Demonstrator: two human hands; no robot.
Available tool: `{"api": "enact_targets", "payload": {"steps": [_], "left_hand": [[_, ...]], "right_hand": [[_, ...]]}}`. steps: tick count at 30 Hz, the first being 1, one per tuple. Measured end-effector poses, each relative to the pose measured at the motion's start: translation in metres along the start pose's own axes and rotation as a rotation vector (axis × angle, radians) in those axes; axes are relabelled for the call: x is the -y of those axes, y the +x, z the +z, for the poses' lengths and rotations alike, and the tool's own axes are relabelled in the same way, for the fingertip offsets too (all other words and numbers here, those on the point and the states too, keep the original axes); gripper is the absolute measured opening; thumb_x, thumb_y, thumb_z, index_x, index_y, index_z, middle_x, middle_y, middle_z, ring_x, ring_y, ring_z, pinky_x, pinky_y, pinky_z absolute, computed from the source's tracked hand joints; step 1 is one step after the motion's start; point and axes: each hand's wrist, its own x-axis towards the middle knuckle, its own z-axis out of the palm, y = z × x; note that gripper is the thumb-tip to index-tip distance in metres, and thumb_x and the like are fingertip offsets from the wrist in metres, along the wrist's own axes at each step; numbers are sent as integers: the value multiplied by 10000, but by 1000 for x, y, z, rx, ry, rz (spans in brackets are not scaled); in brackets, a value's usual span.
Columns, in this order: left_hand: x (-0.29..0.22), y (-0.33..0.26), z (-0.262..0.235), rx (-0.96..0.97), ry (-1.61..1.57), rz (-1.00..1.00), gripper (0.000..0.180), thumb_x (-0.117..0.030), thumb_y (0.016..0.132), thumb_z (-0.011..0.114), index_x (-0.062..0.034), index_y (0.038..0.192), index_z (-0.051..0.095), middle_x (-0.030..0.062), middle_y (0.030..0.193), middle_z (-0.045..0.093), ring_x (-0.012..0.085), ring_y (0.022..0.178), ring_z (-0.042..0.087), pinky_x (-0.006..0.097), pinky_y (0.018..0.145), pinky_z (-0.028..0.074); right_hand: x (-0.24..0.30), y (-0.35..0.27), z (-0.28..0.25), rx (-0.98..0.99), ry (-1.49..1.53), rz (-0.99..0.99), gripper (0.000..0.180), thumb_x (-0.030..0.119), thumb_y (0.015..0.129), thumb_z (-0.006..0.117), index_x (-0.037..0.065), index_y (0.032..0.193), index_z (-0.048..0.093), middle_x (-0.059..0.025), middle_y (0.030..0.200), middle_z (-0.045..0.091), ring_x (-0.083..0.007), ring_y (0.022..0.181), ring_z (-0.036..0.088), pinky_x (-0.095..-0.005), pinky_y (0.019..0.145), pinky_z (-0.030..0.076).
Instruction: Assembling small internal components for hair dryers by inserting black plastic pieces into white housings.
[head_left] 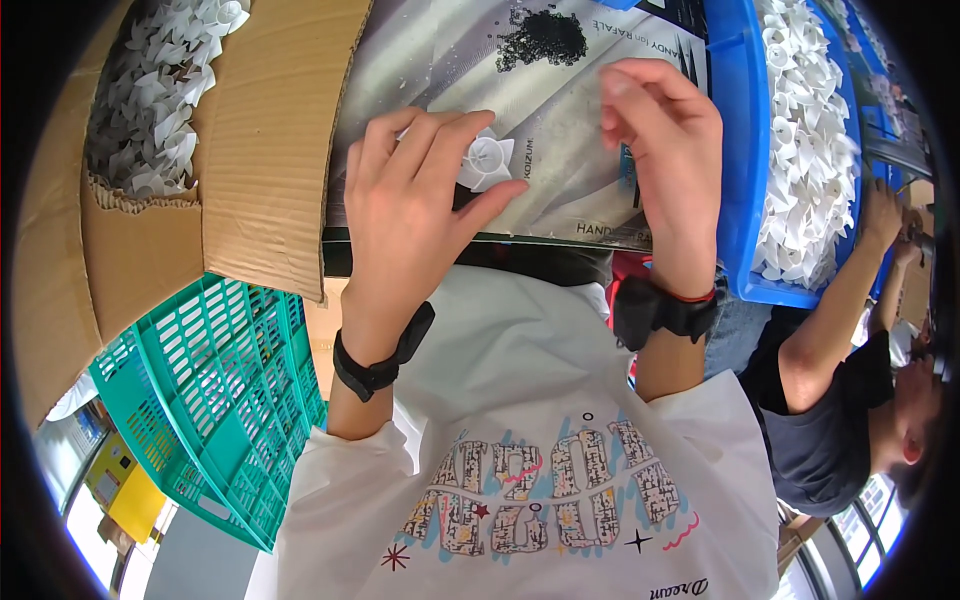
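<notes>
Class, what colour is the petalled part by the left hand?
The petalled part is white, shown best in the head view.

An assembly workshop or small factory floor is suggested by the white plastic parts [803, 150] with which a blue bin [742, 160] and a cardboard box [272, 130] are heaped. A green crate [222, 375] is placed nearby, and a co-worker [825, 425] is seen alongside, arms outstretched.

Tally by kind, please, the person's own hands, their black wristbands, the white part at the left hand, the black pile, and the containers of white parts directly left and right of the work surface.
Hands: 2 (left hand, right hand)
Wristbands: 2 (left wristband, right wristband)
White part: 1
Black pile: 1
Containers: 2 (box, blue bin)
Total: 8
</notes>
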Motion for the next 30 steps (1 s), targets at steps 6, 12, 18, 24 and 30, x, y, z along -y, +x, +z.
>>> {"api": "enact_targets", "payload": {"steps": [6, 12, 18, 24, 30], "left_hand": [[-2, 2, 10, -51, -52, 3, 503, -277, 642, 839, -109, 1079, 653, 10, 1007, 657, 249, 951, 577, 359, 761, 437], [-2, 1, 7, -77, -195, -106, 509, -156, 645, 844, -73, 1105, 643, 54, 1057, 643, 273, 905, 610, 368, 753, 492], [0, 2, 2, -66, -235, -146, 503, -72, 664, 850, -64, 1131, 663, 104, 1113, 656, 282, 958, 659, 345, 812, 543], [-2, 3, 6, -73, -266, -115, 514, -96, 679, 823, -58, 1155, 635, 82, 1115, 634, 288, 875, 625, 372, 767, 525], [-11, 8, 11, -14, -290, -160, 496, -99, 682, 836, -53, 1146, 666, 100, 1100, 664, 284, 942, 659, 344, 806, 544]], "right_hand": [[-5, 20, 16, -18, -743, -397, 121, 51, 860, 656, 5, 968, 685, -43, 773, 667, -114, 695, 622, -262, 690, 509], [3, 32, 33, 131, -1017, -465, 103, 37, 814, 654, 12, 913, 659, -137, 764, 651, -257, 662, 643, -317, 633, 510], [-2, 30, 20, 209, -1111, -472, 131, 51, 817, 650, -13, 932, 641, -128, 746, 646, -233, 636, 628, -315, 617, 497], [1, 8, 12, 180, -845, -215, 116, 53, 864, 636, -24, 951, 626, -58, 735, 618, -101, 632, 536, -253, 608, 454], [2, -5, 11, 196, -810, -227, 96, 40, 907, 610, -24, 980, 605, -48, 774, 620, -95, 668, 528, -235, 633, 449]]}}
